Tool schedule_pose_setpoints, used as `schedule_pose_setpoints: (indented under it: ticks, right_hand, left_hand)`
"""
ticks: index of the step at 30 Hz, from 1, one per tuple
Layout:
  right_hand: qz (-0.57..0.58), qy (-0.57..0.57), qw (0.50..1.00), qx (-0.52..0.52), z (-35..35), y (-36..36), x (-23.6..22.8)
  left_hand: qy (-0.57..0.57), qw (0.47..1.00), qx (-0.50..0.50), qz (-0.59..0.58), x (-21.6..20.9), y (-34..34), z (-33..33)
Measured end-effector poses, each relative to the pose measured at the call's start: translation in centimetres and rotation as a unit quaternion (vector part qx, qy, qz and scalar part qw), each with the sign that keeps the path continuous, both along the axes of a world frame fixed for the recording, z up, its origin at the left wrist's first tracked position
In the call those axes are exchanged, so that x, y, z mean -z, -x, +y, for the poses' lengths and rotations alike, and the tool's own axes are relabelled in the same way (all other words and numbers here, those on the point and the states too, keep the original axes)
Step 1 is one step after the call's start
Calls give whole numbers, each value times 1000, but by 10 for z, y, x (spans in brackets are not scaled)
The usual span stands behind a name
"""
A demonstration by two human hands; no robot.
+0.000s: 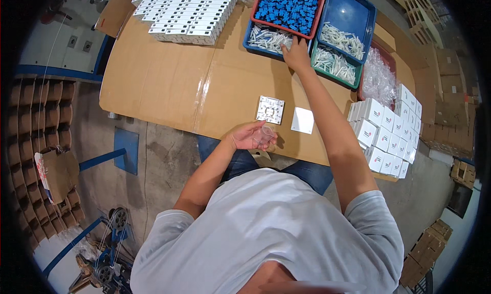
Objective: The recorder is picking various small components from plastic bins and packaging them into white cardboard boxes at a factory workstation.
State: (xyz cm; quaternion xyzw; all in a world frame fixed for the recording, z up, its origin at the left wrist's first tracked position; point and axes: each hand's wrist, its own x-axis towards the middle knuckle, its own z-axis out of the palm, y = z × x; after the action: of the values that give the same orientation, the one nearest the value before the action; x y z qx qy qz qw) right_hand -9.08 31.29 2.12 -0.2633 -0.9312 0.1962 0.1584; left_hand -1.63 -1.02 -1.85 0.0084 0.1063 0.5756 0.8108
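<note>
From my remote station, I see the left hand (pixel 250 136) palm up, fingers curled around a clear plastic piece (pixel 264 135). Just ahead of that hand, on the bench (pixel 169 84), lies a white square fitting (pixel 270 110); a plain white panel (pixel 302 120) lies to the fitting's right. The right hand (pixel 296 54) is at the near corner of the red tray (pixel 316 19) of blue parts, over the blue tray (pixel 258 50) of white pieces. I cannot tell whether it grips anything (its fingertips are partly hidden). A green tray (pixel 332 81) sits to its right.
</note>
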Motion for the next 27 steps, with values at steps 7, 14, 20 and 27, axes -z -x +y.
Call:
schedule_pose_setpoints:
  ticks: [7, 14, 20, 27]
  right_hand:
    - [13, -55, 997, -57, -32, 29, 7]
    - [27, -65, 992, -105, -28, 42, 3]
    - [-55, -90, 985, -134, -35, 70, 0]
    - [40, -102, 961, -253, -17, 55, 0]
  left_hand:
    - [-19, 1000, 19, -6, 0, 2, 3]
    - [-9, 1000, 22, -13, -7, 3, 5]
    - [-19, 999, 25, -22, -2, 2, 6]
    - [6, 1000, 16, -26, -1, 0, 5]
